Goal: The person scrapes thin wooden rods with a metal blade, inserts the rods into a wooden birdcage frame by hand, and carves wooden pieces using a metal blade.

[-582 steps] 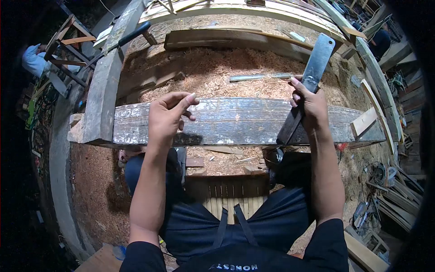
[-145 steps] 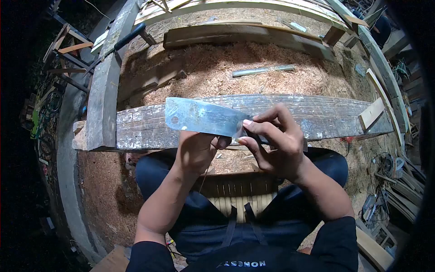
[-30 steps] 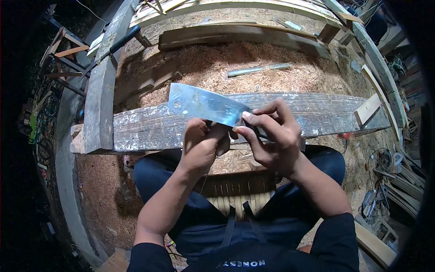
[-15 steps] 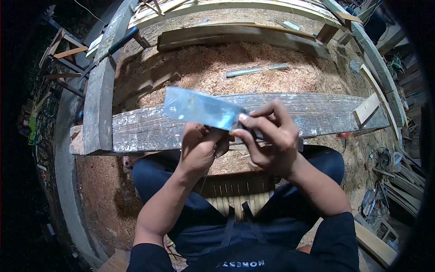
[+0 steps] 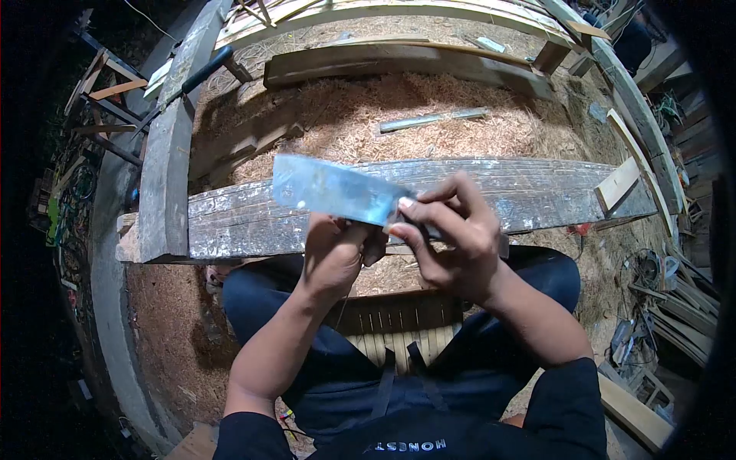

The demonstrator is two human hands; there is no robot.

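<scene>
A broad, shiny metal cleaver (image 5: 331,188) is held level above the plank, its blade pointing left. My right hand (image 5: 460,238) is closed round the handle end, with thumb and forefinger pinching the base of the blade. Just under the blade, my left hand (image 5: 331,257) is closed, its fingertips near the lower edge. A thin strand hangs below that hand, but what its fingers hold is mostly hidden by the blade and fingers. Whether the blade touches the left fingers I cannot tell.
A worn, paint-spotted plank (image 5: 253,222) crosses in front of my knees, with a small wood block (image 5: 618,184) at its right. Wood shavings (image 5: 498,130) cover the ground, where a metal strip (image 5: 433,120) lies. A slatted bamboo seat (image 5: 399,337) shows between my legs.
The cleaver and both hands have shifted slightly left, and the blade tip has dropped a little. Both hands keep their closed hold.
</scene>
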